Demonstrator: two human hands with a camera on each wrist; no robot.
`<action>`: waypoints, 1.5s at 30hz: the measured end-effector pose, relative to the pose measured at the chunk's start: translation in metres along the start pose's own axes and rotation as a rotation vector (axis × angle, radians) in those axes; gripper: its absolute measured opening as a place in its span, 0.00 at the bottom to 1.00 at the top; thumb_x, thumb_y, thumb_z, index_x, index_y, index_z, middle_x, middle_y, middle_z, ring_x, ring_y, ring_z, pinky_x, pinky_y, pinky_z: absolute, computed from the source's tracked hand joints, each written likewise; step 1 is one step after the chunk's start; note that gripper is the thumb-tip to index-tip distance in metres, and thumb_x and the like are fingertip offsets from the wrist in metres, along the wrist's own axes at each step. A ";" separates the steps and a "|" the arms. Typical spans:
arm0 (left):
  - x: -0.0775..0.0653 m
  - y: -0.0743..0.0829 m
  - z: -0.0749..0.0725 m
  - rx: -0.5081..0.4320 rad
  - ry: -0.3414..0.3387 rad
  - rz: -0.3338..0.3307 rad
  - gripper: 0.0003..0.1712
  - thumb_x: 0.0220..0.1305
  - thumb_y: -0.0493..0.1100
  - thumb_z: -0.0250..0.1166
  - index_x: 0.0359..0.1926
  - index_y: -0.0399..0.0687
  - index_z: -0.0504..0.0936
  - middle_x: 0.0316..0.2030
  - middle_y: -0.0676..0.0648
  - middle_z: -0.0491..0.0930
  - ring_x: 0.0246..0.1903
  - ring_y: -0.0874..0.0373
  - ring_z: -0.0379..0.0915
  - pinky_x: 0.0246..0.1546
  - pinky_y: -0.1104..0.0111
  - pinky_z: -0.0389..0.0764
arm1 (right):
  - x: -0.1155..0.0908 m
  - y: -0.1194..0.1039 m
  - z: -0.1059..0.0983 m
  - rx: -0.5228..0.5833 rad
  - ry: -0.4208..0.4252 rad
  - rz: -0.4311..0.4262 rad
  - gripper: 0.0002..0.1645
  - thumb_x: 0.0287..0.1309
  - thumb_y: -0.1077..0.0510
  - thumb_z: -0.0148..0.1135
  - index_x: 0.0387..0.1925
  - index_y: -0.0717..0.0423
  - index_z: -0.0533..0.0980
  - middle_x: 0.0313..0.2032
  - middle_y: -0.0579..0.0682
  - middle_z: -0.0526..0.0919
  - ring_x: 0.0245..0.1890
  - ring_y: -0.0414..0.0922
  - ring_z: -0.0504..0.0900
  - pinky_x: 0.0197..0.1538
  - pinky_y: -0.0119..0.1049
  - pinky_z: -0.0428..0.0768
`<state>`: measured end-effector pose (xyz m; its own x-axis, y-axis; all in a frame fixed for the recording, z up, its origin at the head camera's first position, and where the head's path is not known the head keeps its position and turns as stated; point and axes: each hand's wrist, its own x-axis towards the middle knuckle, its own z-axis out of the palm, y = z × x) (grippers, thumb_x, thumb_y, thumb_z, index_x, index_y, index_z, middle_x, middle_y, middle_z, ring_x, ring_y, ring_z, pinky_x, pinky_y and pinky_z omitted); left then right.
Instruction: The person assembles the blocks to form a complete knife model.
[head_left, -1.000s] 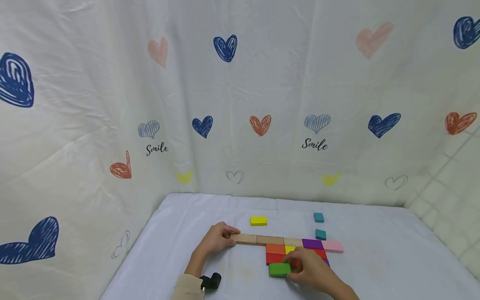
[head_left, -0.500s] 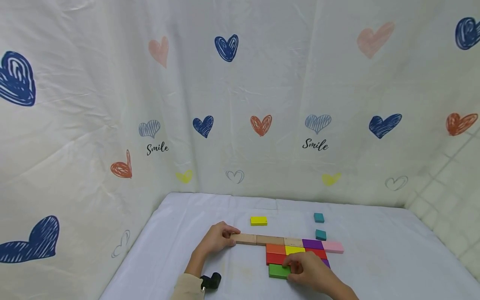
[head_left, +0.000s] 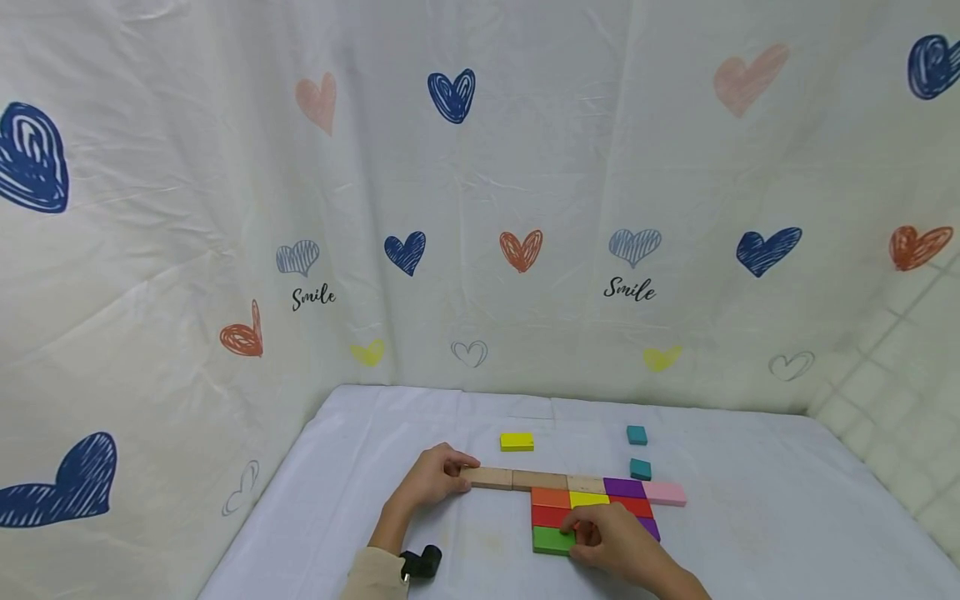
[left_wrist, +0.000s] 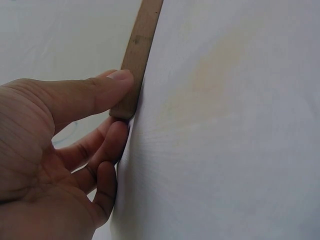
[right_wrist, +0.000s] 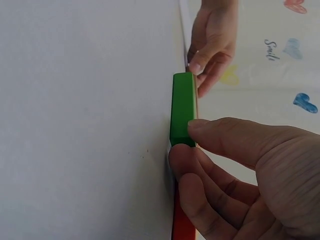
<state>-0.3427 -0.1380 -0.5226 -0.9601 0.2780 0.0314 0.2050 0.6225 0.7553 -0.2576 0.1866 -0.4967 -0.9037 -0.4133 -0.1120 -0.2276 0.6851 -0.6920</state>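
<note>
My right hand (head_left: 618, 537) pinches the right end of a green block (head_left: 552, 542) between thumb and fingers. That block lies along the front side of a red block (head_left: 549, 517), their left edges roughly in line. At the left, my left hand (head_left: 433, 477) grips the end of a plain wooden block (head_left: 489, 477), its thumb on top in the left wrist view. This block begins a row with another plain block (head_left: 540, 481), a pale one (head_left: 586, 484), a purple one (head_left: 625, 487) and a pink one (head_left: 665, 493). My right fingers hide part of the blocks beneath.
Orange (head_left: 551, 497), yellow (head_left: 589, 499) and red (head_left: 634, 506) blocks sit below the row. Beyond it lie a loose yellow block (head_left: 517, 442) and two teal blocks (head_left: 637, 435). A white cloth covers the table (head_left: 765, 533), and a heart-printed curtain (head_left: 555, 167) hangs behind.
The green block has shifted slightly left, from jutting right to about level with the red block's left edge. My right hand moved left with it; my left hand stayed still.
</note>
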 end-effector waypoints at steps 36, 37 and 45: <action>-0.001 0.001 -0.001 -0.015 -0.002 0.005 0.16 0.57 0.37 0.76 0.47 0.57 0.91 0.36 0.50 0.76 0.36 0.57 0.68 0.36 0.67 0.70 | 0.053 -0.010 -0.054 0.055 0.233 -0.148 0.16 0.62 0.54 0.71 0.51 0.45 0.81 0.41 0.48 0.84 0.39 0.42 0.81 0.38 0.30 0.82; -0.001 0.000 -0.001 -0.014 -0.002 0.008 0.17 0.57 0.37 0.76 0.47 0.57 0.91 0.36 0.50 0.76 0.36 0.57 0.68 0.36 0.67 0.70 | 0.061 -0.011 -0.055 0.049 0.219 -0.153 0.17 0.62 0.54 0.72 0.52 0.45 0.81 0.42 0.50 0.84 0.39 0.42 0.81 0.39 0.30 0.82; 0.000 -0.001 -0.001 -0.008 -0.012 0.020 0.16 0.57 0.37 0.76 0.47 0.56 0.91 0.36 0.50 0.76 0.37 0.56 0.69 0.36 0.66 0.70 | 0.115 -0.010 -0.048 0.019 0.112 -0.123 0.26 0.59 0.60 0.73 0.58 0.45 0.79 0.51 0.57 0.83 0.38 0.44 0.80 0.44 0.36 0.83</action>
<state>-0.3430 -0.1392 -0.5222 -0.9535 0.2988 0.0391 0.2226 0.6110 0.7597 -0.3763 0.1606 -0.4683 -0.9045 -0.4231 0.0536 -0.3329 0.6219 -0.7089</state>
